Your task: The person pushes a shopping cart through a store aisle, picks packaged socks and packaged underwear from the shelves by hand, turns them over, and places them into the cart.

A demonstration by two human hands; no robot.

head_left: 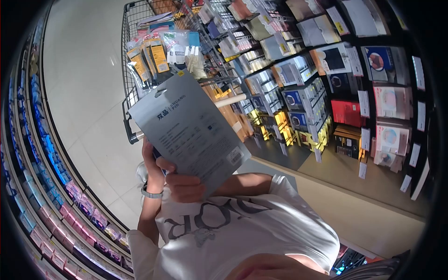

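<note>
In the head view, two hands meet on one flat grey package [191, 121], held up in front of the white shirt [242, 219]. The left hand [150, 163], with one watch [152, 193] on its wrist, is closed around the package's lower left edge. The right hand [185, 185] seems to be the one whose curled fingers grip the lower part of that edge, though the hands overlap and its wrist is hidden. The package therefore lies mostly above and to the right of both hands, tilted, its printed side facing the camera. It has one hanging slot near its top edge, one small yellow sticker [181, 73] on that edge and one barcode label [234, 156] near its right corner.

Beyond it stands one wire cart [125, 60], its handle [231, 100] partly covered by the package. Two packets with orange-yellow labels [157, 55] lie near the cart's left edge; one clear bag [176, 46] lies just beside them, further from that edge.

One display rack [308, 170] fills the right side, with one red box [348, 113] near its lower edge. One long shelf unit [56, 205] curves along the left, across the pale floor [84, 70].
</note>
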